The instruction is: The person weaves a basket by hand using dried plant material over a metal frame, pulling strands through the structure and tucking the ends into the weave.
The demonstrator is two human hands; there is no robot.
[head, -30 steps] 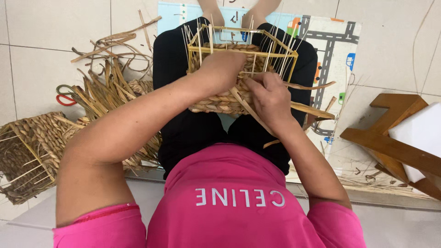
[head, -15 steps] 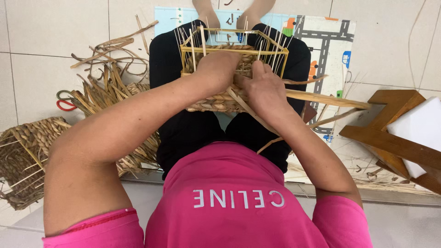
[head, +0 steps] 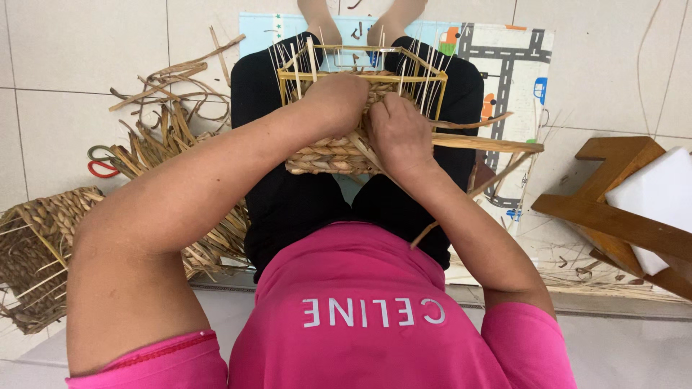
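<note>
On the tiled floor (head: pixel 72 65), both hands, left (head: pixel 339 97) and right (head: pixel 396 133), grip a half-woven straw basket (head: pixel 331 151).

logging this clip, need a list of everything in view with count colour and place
half-woven basket: one, tan weave on a thin yellow frame, on the lap
long straw strand: one, tan, sticking out right from the basket
loose straw pile: one, tan, floor at left
woven piece: one, brown, far left
scissors: one, red and green handles, beside the pile
play mat: one, pale blue with grey roads, under the legs
wooden stool: one, brown, right
white block: one, on the stool
left hand: on the weave
right hand: on the weave
</note>
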